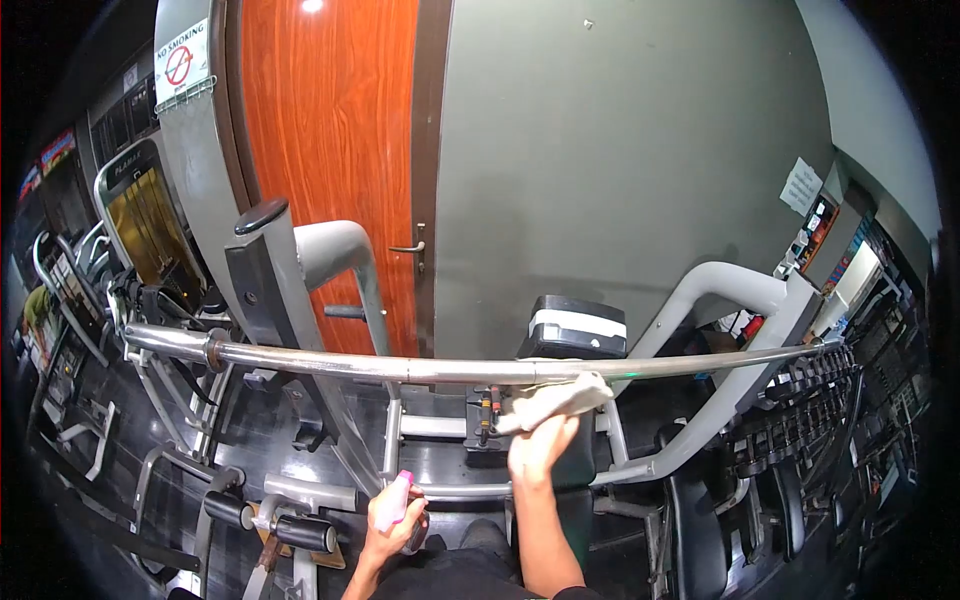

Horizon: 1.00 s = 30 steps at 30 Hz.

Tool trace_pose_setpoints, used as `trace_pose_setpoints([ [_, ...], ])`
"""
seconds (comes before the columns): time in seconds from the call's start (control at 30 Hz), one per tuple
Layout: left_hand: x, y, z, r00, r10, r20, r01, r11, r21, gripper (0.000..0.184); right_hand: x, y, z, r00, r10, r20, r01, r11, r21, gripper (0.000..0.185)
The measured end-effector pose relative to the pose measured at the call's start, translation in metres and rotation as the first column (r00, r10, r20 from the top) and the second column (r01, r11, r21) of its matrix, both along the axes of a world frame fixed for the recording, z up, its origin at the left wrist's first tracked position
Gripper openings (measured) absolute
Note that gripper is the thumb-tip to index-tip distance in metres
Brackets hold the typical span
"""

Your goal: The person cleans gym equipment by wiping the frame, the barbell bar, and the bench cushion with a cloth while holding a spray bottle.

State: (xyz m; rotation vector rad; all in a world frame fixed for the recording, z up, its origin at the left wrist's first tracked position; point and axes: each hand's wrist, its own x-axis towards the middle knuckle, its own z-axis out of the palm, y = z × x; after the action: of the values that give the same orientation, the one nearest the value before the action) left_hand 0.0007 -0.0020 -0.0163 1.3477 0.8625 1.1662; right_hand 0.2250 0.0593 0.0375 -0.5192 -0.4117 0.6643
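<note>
A long metal barbell [460, 371] lies across the view on a grey rack. My right hand [543, 447] is closed on a whitish cloth [556, 400], which touches the underside and front of the bar right of its middle. Lower down and to the left, my left hand [388, 520] is wrapped round a bottle with a pink top [403, 484], apart from the bar. Its lower part is mostly hidden by the fingers.
Grey rack uprights [270, 280] stand left and right. Behind the bar is a black padded headrest with a white band [577, 328]. A dumbbell rack [800, 400] is at right, padded rollers [305, 533] at lower left. A person [38, 310] bends at far left.
</note>
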Motion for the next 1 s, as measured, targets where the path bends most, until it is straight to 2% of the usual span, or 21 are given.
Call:
trace_pose_setpoints([
  [0.03,-0.001,0.000,0.000,1.000,-0.005,-0.015,0.005,1.000,0.003,0.014,-0.023,0.004,0.017,0.989,-0.120,-0.087,0.108,0.985,-0.134,0.020],
  [0.07,-0.001,0.000,-0.001,1.000,-0.002,-0.017,0.002,1.000,0.002,0.014,-0.032,0.015,-0.001,0.983,-0.128,-0.130,0.098,0.971,-0.217,0.019],
  [0.13,-0.001,0.000,-0.002,0.999,0.007,-0.039,-0.008,1.000,-0.028,0.014,-0.050,0.012,-0.023,0.987,0.127,0.102,-0.087,0.942,-0.324,0.014],
  [0.2,0.001,0.000,0.004,0.999,0.008,-0.044,-0.009,1.000,-0.014,0.014,-0.066,0.006,-0.019,0.918,0.350,0.187,-0.241,0.866,-0.437,0.020],
  [0.27,0.000,0.000,0.004,0.999,0.011,-0.046,-0.011,1.000,0.003,0.014,-0.068,0.006,-0.019,0.918,0.351,0.185,-0.264,0.888,-0.376,0.022],
  [0.33,-0.003,0.001,-0.003,0.998,-0.031,-0.057,0.033,0.999,0.028,0.028,-0.054,0.007,-0.013,0.979,0.200,0.027,-0.183,0.937,-0.297,0.021],
  [0.37,-0.003,0.001,-0.007,0.998,-0.033,-0.053,0.034,0.999,0.028,0.028,-0.042,0.001,-0.003,0.985,0.167,0.031,-0.147,0.931,-0.333,0.019],
  [0.4,-0.003,0.001,-0.010,0.997,-0.048,-0.058,0.050,0.998,0.035,0.029,-0.026,0.001,-0.007,0.982,0.165,0.090,-0.137,0.957,-0.257,0.019],
  [0.47,-0.001,0.002,-0.012,0.996,-0.070,-0.063,0.073,0.997,0.041,0.030,-0.011,-0.007,-0.014,0.978,0.192,0.081,-0.165,0.950,-0.265,0.021],
  [0.5,0.000,0.001,-0.012,0.995,-0.073,-0.065,0.075,0.997,0.026,0.031,-0.012,-0.004,-0.001,0.996,-0.015,-0.084,-0.007,0.969,-0.246,0.026],
  [0.53,0.001,0.000,-0.011,0.995,-0.073,-0.067,0.074,0.997,0.009,0.031,-0.003,-0.004,0.013,0.969,-0.134,-0.208,0.078,0.963,-0.259,0.022],
  [0.6,0.002,-0.002,-0.008,0.996,-0.067,-0.053,0.068,0.998,0.005,0.031,0.022,-0.018,0.037,0.988,-0.063,-0.140,0.033,0.978,-0.206,0.025],
  [0.63,0.002,-0.002,-0.007,0.997,-0.066,-0.036,0.067,0.998,0.007,0.031,0.025,-0.016,0.031,0.988,-0.067,-0.140,0.037,0.978,-0.207,0.025],
  [0.7,0.001,0.001,-0.014,0.992,-0.112,-0.051,0.112,0.994,0.008,0.031,0.036,-0.010,0.015,0.982,-0.165,-0.087,0.133,0.945,-0.298,0.026],
  [0.73,0.002,0.001,-0.018,0.986,-0.148,-0.070,0.149,0.989,0.005,0.031,0.020,0.000,0.020,0.954,-0.286,-0.091,0.257,0.936,-0.241,0.021],
  [0.8,0.008,0.004,-0.018,0.988,-0.140,-0.071,0.140,0.990,-0.001,0.030,-0.005,0.007,0.008,0.962,-0.271,0.009,0.261,0.915,-0.307,0.014],
  [0.87,0.013,0.005,-0.017,0.988,-0.134,-0.081,0.133,0.991,-0.014,0.029,-0.030,0.000,-0.015,0.990,0.086,0.112,-0.041,0.934,-0.354,0.019],
  [0.93,0.021,0.011,-0.012,0.992,-0.088,0.091,0.097,0.990,-0.104,0.013,-0.042,0.005,-0.039,0.902,0.370,0.224,-0.246,0.865,-0.437,0.018],
  [0.97,0.025,0.013,-0.008,0.982,-0.088,0.166,0.112,0.984,-0.139,0.014,-0.047,0.005,-0.034,0.849,0.445,0.284,-0.297,0.847,-0.440,0.018],
  [1.0,0.025,0.014,-0.011,0.981,-0.099,0.164,0.123,0.982,-0.144,0.014,-0.051,0.002,-0.028,0.788,0.514,0.340,-0.345,0.825,-0.449,0.018],
])
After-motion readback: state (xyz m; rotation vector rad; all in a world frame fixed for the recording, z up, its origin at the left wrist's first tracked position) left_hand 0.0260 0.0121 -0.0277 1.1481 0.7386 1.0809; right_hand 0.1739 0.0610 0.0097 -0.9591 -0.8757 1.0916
